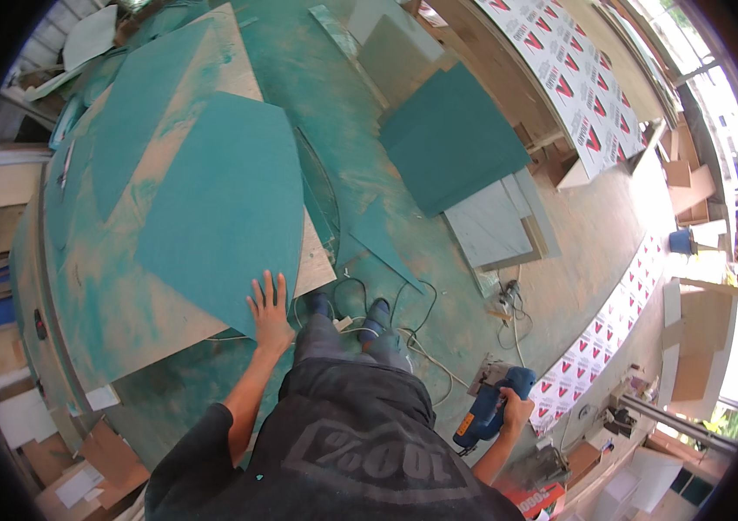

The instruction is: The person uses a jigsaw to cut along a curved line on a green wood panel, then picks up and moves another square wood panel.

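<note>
My left hand [271, 314] lies flat with fingers spread on the near edge of a large teal sheet [221, 200] with angled corners. That sheet rests on a wooden board [186, 317] dusted with teal powder, beside another teal piece [143, 104]. Off to my right side, my right hand [518, 412] is wrapped round the handle of a blue jigsaw [495, 404]. The tool's metal base plate faces away from my body, and it is held apart from the sheets. Its blade cannot be made out.
Cables [428, 352] trail over the dusty floor by my feet [375, 319], near teal offcuts [377, 247]. Stacked panels with a teal square [451, 135] on top stand right of centre. Printed white sheets [603, 321] lie along the right. Cardboard [112, 456] sits at lower left.
</note>
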The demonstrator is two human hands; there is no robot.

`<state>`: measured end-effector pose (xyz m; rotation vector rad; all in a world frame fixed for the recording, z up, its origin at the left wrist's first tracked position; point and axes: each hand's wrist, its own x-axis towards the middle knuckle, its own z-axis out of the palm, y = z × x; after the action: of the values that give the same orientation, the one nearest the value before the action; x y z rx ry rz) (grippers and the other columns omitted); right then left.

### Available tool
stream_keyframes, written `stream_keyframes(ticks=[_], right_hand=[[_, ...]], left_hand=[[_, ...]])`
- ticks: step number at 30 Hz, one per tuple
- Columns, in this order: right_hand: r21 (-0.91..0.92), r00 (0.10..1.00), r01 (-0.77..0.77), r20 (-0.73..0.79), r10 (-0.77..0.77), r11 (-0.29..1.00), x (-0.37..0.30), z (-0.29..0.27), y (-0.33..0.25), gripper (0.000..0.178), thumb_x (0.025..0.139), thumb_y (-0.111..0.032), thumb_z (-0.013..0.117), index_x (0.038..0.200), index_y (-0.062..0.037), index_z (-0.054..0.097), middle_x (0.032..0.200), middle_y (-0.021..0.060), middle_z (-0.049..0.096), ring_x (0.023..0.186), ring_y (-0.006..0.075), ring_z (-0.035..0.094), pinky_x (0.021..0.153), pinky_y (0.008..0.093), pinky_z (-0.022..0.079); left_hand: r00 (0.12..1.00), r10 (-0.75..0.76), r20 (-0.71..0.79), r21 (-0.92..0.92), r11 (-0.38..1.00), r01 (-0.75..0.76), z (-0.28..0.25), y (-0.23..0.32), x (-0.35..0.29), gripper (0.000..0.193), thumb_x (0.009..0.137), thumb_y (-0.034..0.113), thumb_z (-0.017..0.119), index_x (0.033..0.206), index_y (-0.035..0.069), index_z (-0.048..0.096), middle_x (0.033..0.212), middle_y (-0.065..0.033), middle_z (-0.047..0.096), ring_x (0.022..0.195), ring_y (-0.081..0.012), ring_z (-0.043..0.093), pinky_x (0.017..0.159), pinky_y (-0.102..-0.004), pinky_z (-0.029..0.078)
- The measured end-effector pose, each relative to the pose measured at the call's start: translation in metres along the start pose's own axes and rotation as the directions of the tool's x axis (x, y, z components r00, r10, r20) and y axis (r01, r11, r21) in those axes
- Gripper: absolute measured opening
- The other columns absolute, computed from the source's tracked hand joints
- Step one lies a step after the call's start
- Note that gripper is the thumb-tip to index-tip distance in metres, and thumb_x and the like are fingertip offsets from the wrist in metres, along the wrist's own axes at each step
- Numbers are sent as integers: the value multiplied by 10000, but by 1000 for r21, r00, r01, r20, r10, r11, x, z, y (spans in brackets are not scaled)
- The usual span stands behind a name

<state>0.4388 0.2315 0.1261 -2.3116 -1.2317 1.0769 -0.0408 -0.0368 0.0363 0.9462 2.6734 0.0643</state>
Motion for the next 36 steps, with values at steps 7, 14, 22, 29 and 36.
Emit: stream_keyframes(ticks=[7,14,22,29,36], right_hand=[[202,997,70,16,-74,977,42,1,-12,152,764,-93,761,737,19,662,623,84,625,445,193,570,414,341,454],[-119,983,179,-7,-181,977,48,11,-56,200,747,-158,778,725,10,672,614,63,626,470,170,594,465,317,453],[-49,965,246,106,-240,968,14,42,-95,151,761,-114,774,746,2,678,634,52,625,493,164,585,480,299,445],[-50,909,355,251,-332,933,-38,104,-142,155,775,-130,793,816,-11,703,644,50,635,497,149,585,508,299,455],[66,843,423,337,-419,904,-97,147,-178,155,800,-132,790,867,-12,716,675,32,640,516,131,576,505,286,446]], left_hand=[[961,256,105,281,919,-275,4,-154,-81,1071,743,14,711,1662,203,192,1726,-128,123,1564,-447,129,1229,-648,153],[816,-578,-27,-272,789,551,5,-222,-74,1031,841,705,681,1643,206,268,1705,-206,133,1542,-480,150,1180,-673,223],[733,-662,-157,-297,739,604,4,-163,50,1125,764,909,556,1651,294,238,1699,-254,90,1487,-647,21,1185,-722,153],[774,-621,-121,-299,767,568,-12,-160,107,1205,713,948,558,1653,266,236,1703,-250,67,1484,-651,-14,1185,-724,159],[764,-642,-62,-313,740,596,-36,-131,162,1216,728,954,527,1662,250,195,1703,-256,28,1475,-665,-38,1190,-728,123]])
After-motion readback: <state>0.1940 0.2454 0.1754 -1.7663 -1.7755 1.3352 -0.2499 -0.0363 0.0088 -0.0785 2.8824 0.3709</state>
